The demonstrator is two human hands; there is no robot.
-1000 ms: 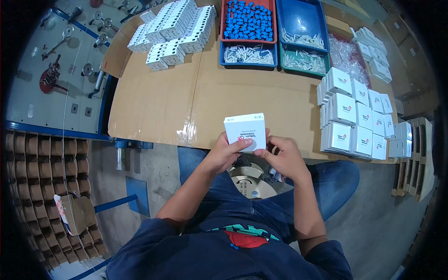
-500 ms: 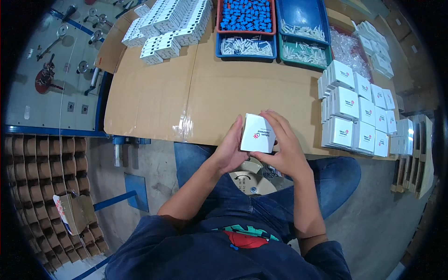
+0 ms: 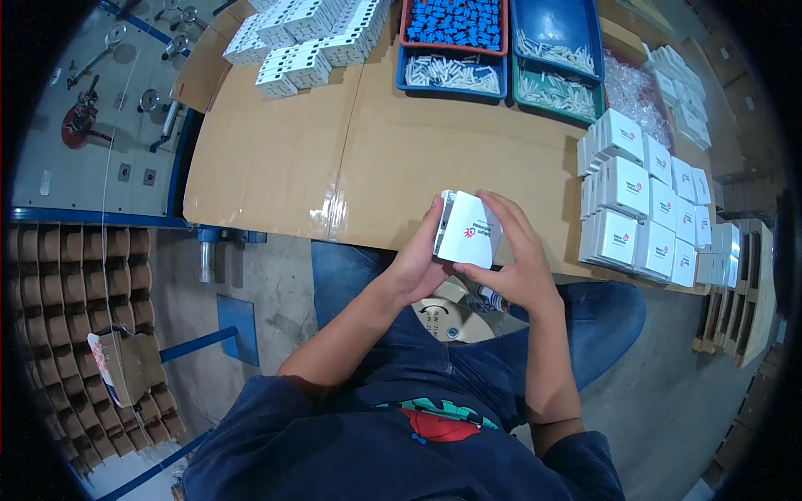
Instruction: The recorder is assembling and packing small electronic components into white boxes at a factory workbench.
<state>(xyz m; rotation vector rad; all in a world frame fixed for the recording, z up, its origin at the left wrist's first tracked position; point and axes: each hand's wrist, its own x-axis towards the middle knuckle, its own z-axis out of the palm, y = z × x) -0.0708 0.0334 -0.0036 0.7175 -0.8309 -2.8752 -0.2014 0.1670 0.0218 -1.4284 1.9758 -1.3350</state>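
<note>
Above my lap, just off the cardboard-covered table's front edge, I hold a white square plastic casing (image 3: 469, 234) with a small printed mark on its face. My left hand (image 3: 415, 263) grips its left side, thumb along the edge. My right hand (image 3: 522, 271) wraps its right side, fingers over the top corner and thumb at the lower edge. Along the left side a dark slit shows between the smooth front cover and the part behind it. Its back and some of my fingers are hidden.
Stacked white casings (image 3: 626, 188) stand at the table's right. White slotted parts (image 3: 305, 67) are piled at the far left. At the back are a red tray (image 3: 454, 50) of blue pieces, a blue tray (image 3: 451, 94) and a green tray (image 3: 551, 111) with white pegs. Cardboard (image 3: 267, 167) covers the table.
The casing has turned in my hands, and the dark slit along its left side now shows. My right fingers have shifted along its upper right edge. The view has shifted slightly.
</note>
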